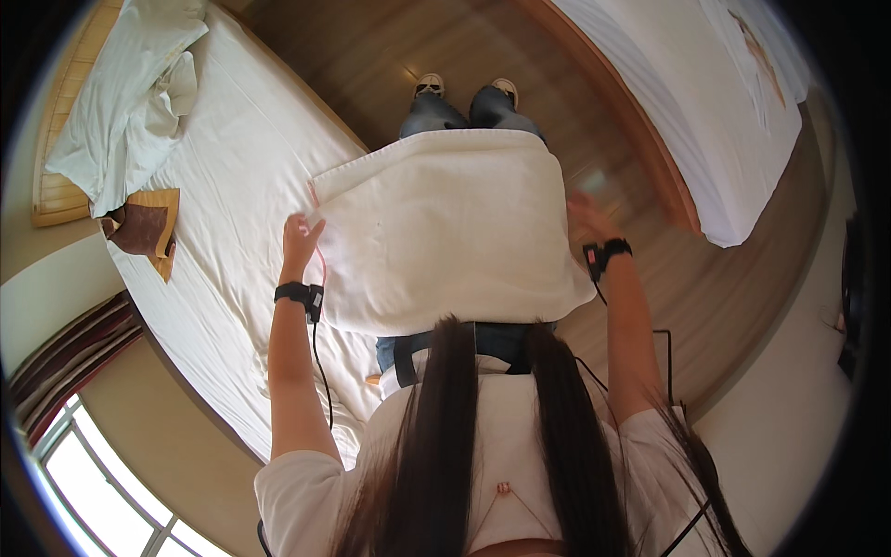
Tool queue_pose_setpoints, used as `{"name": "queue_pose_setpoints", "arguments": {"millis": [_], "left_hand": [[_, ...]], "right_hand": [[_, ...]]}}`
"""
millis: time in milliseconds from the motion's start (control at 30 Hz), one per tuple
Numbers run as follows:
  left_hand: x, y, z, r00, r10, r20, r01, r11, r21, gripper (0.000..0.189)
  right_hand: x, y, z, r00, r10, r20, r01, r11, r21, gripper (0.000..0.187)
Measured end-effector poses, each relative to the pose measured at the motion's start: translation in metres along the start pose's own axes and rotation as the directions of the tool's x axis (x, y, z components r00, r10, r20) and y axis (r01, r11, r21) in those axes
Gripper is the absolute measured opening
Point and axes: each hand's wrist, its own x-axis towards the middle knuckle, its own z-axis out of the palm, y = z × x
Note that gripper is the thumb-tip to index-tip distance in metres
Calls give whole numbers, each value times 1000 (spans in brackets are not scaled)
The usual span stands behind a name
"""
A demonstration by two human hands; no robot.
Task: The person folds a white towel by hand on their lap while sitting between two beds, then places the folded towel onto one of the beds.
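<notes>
A folded white cloth [445,230], thick like a towel, lies spread over my thighs as I sit. Its left side shows a pinkish-red edge line. At that side my left hand [301,240] has its fingers curled and the thumb against the cloth's border, with a small blurred white bit between them. Past the right side of the cloth is my right hand [592,217], blurred by motion. Its fingers look stretched out and apart, with nothing seen in them. Each wrist wears a black strap with a small cabled device.
I sit at the side of a bed with a white sheet [237,139]. Rumpled white bedding [132,104] and a brown and yellow cloth [143,226] lie by its wooden headboard [62,198]. Another white-covered bed [689,104] stands across the wooden floor [612,167].
</notes>
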Motion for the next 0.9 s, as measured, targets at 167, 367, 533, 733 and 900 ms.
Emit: {"name": "queue_pose_setpoints", "arguments": {"millis": [167,367,533,733,900], "left_hand": [[17,86,-24,985,126,117,-164,898,409,44],[31,81,-20,935,-41,352,-167,825,540,45],[26,57,-20,952,139,273,-221,929,296,38],[25,43,-56,916,-87,392,114,992,-46,25],[12,30,-99,966,-62,250,186,839,-511,15]], "right_hand": [[23,-85,38,951,-304,62,283,768,-575,55],[24,-85,30,992,-99,79,127,772,-623,48],[17,-57,8,971,-238,-6,165,690,-705,49],[-17,-72,-7,982,-186,6,160,824,-544,40],[-65,-100,-31,987,-156,-36,143,959,-245,29]]}}
